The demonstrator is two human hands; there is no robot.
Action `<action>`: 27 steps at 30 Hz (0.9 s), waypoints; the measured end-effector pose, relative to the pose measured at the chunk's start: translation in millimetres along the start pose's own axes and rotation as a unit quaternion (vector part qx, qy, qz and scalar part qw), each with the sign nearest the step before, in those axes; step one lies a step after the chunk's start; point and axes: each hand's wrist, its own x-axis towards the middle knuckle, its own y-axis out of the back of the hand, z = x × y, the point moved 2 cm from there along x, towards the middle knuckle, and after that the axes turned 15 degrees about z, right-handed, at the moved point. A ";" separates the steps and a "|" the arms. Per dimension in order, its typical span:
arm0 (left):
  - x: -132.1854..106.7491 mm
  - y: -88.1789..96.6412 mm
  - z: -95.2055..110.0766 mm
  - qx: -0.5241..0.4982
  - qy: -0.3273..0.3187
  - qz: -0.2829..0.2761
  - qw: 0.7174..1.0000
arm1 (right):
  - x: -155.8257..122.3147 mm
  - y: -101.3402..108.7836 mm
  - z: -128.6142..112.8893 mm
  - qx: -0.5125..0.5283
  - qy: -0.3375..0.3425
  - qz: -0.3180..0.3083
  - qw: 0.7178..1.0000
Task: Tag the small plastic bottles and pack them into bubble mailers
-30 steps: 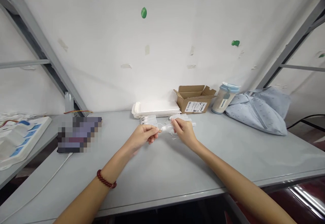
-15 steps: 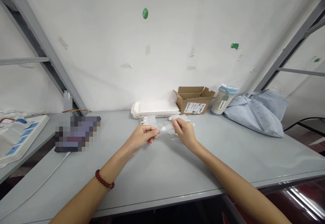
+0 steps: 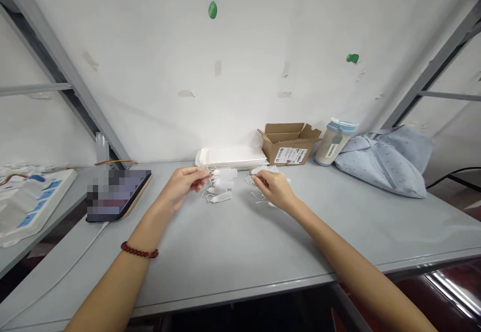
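At the far left, a power strip (image 3: 41, 204) is set on a side surface, and to its right a phone (image 3: 119, 196), its screen blurred, is laid on the grey table (image 3: 225, 252) with a white cable (image 3: 73, 267) run from its near end toward the near left. A dark red bracelet (image 3: 140, 250) is worn on the left wrist. The left hand (image 3: 182, 184) is raised just beside the string ends of the white tubes (image 3: 222, 187), its thumb and forefinger brought together there; whether a string is pinched cannot be told. The tubes are laid in a row near the middle, their strings turned left, and behind them a white stack (image 3: 233, 157) is placed against the wall. The right hand (image 3: 276, 186) is held over a second group (image 3: 267, 168) of white pieces, partly covered by it, with loose strings seen below the fingers; its thumb and forefinger are drawn close, but what is held cannot be told. Farther right, an open box (image 3: 290, 155), a blue-lidded cup (image 3: 333, 144) and a pale blue bag (image 3: 381, 166) are lined up along the far side.
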 end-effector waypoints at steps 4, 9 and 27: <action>4.9 9.8 -2.8 0.082 0.022 -0.034 0.996 | 6.6 3.3 14.0 -0.034 -0.020 -0.012 0.999; 4.6 10.4 -5.6 0.159 0.032 -0.070 0.984 | 12.6 9.8 19.4 -0.041 -0.018 -0.011 0.999; 6.9 6.4 -19.8 0.265 0.037 -0.107 0.958 | 14.6 14.3 19.8 -0.065 -0.022 -0.031 0.997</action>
